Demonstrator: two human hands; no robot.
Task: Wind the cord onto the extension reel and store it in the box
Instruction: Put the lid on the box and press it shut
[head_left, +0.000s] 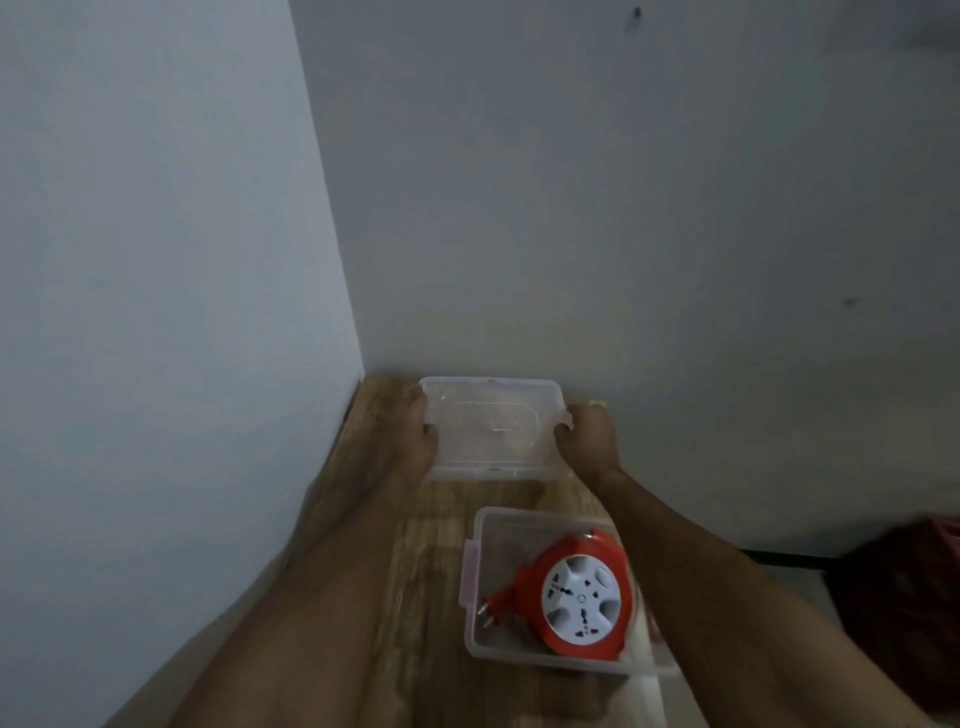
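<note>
Reel (584, 597) — one, inside box (470, 577); left hand (415, 434), right hand (587, 434) — both gripping lid (493, 415).

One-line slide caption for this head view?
Both hands, left hand and right hand, grasp the clear lid beyond the open box holding the orange reel.

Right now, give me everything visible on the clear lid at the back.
The lid is clear, colourless plastic, rectangular with rounded corners and a raised inner panel outline. It sits at the far end of the wooden table, near the wall, off the box. The left hand holds its left edge and the right hand its right edge. Whether it rests on the table or is lifted, I cannot tell.
</note>
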